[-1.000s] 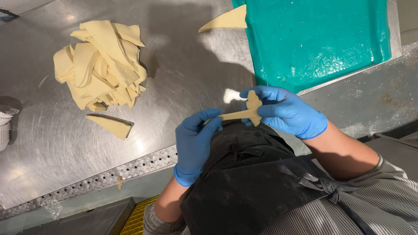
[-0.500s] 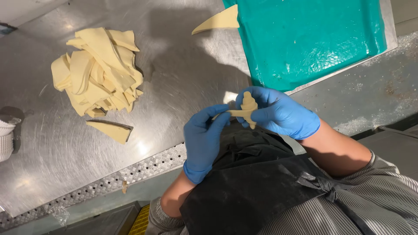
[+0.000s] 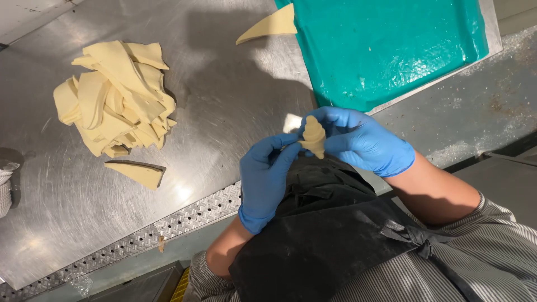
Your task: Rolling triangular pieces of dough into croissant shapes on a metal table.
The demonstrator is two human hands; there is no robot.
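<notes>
We record both hands in blue gloves, raised above the steel table point(image 3: 224, 100) edge and in front of a dark apron point(image 3: 330, 235). Our right hand point(image 3: 358, 140) has its fingers curled close together around a small rolled dough piece point(image 3: 314, 137), thumb and fingertips pinching its upper end. Our left hand point(image 3: 265, 179) meets it from below: its fingers are bent, only slightly apart, with the fingertips touching the lower left side of the roll. The roll stands roughly upright, ridged, held clear of the table between the two hands.

Surroundings: a heap of cut dough strips point(image 3: 114, 100) lies well apart at the left of the table. A single dough triangle point(image 3: 137, 173) lies just below the heap, flat on the steel. Another dough triangle point(image 3: 271, 25) lies at the top, its broad end touching the edge of a teal mat point(image 3: 391, 45) that rests on a tray. A perforated strip runs along the table's near edge. Nothing lies between the hands and the table; the apron hides the lower parts of the wrists.
</notes>
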